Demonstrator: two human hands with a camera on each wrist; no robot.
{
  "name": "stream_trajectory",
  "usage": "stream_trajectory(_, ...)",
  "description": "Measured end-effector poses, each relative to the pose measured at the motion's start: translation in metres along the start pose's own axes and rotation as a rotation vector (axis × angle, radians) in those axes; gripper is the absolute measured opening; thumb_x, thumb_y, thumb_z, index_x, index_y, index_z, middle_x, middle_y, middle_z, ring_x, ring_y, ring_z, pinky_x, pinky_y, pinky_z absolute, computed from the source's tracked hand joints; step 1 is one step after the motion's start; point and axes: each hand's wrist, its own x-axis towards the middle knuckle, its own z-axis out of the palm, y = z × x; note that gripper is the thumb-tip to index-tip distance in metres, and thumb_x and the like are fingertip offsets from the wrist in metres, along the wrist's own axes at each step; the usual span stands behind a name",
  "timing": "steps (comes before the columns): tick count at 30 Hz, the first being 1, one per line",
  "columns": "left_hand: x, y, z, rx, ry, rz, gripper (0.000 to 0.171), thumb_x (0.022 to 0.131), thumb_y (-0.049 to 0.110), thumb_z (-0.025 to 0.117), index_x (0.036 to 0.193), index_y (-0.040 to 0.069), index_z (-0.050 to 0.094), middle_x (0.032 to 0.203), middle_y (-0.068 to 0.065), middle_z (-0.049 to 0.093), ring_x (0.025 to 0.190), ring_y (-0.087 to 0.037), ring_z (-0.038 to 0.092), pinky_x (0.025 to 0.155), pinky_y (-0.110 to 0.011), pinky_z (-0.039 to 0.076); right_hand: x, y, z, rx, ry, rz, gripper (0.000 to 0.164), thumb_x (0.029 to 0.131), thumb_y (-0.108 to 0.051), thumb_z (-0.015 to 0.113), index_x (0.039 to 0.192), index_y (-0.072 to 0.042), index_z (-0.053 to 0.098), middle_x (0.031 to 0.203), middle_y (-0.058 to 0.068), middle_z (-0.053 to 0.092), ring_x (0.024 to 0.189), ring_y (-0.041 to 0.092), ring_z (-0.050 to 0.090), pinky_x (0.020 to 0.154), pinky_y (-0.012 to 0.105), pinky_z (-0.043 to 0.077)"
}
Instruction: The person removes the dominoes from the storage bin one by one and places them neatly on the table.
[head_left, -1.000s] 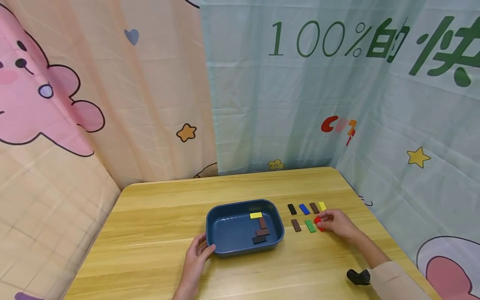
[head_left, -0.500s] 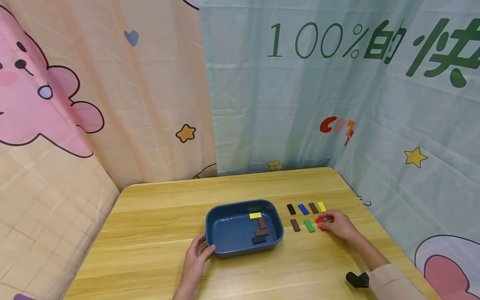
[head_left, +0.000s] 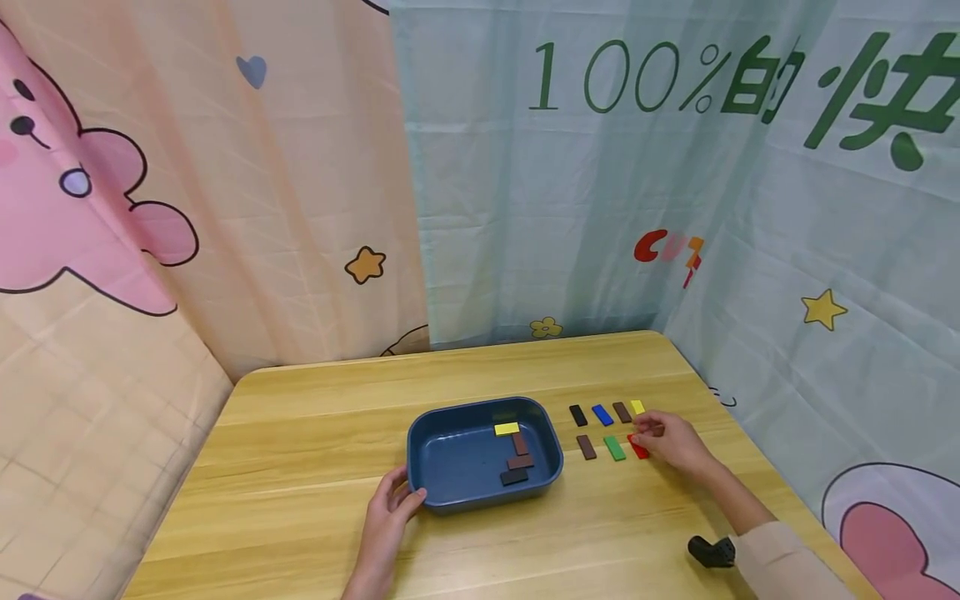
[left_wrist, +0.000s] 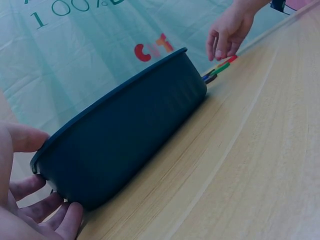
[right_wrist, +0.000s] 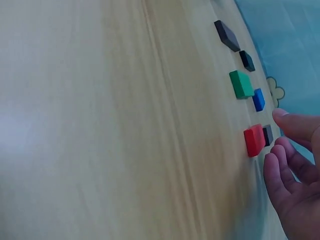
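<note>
My left hand (head_left: 381,529) holds the near left corner of a dark blue rectangular tray (head_left: 450,467). In the left wrist view its thumb lies on the rim and its fingers press the outer wall. My right hand (head_left: 675,442) hovers at a red flat block (head_left: 638,447) lying on the table. The right wrist view shows a gap between that hand's thumb (right_wrist: 295,125) and fingers, with nothing held. Beside the red block lie a green block (head_left: 615,448) and a brown block (head_left: 587,447). The yellow block (head_left: 637,407) behind is partly hidden by the right hand.
The back row also has a black block (head_left: 577,415), a blue block (head_left: 602,414) and a brown block (head_left: 622,412). Several blocks, including a yellow one (head_left: 506,429), lie inside the tray. A black curved object (head_left: 711,552) shows by the right sleeve. Curtains border the wooden table (head_left: 300,450).
My right fingers have let go of the red block, which lies more fully in view at the end of the front row. My left hand keeps its hold on the tray.
</note>
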Motion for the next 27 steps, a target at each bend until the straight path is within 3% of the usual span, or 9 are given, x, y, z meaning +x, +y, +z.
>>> stream_trajectory(15, 0.001, 0.000, 0.000, 0.015, -0.004, -0.013, 0.053, 0.101, 0.010, 0.065, 0.148, -0.006, 0.045, 0.150, -0.027, 0.044, 0.136, -0.041, 0.047, 0.093, -0.024, 0.050, 0.017, -0.034, 0.007, 0.027, -0.073, -0.086, 0.032, 0.095, -0.009, 0.076, 0.122, 0.006, 0.068, 0.105, 0.009, 0.069, 0.096, 0.028, 0.066, 0.078, 0.032, 0.059)
stream_trajectory(27, 0.001, 0.001, 0.000, 0.025, 0.009, -0.006, 0.053, 0.101, 0.010, 0.066, 0.147, -0.006, 0.045, 0.151, -0.028, 0.044, 0.136, -0.043, 0.047, 0.097, -0.028, 0.051, 0.028, -0.063, 0.022, 0.055, -0.130, -0.240, 0.026, 0.095, -0.006, 0.074, 0.117, 0.007, 0.069, 0.099, 0.006, 0.069, 0.089, 0.020, 0.066, 0.076, 0.029, 0.056)
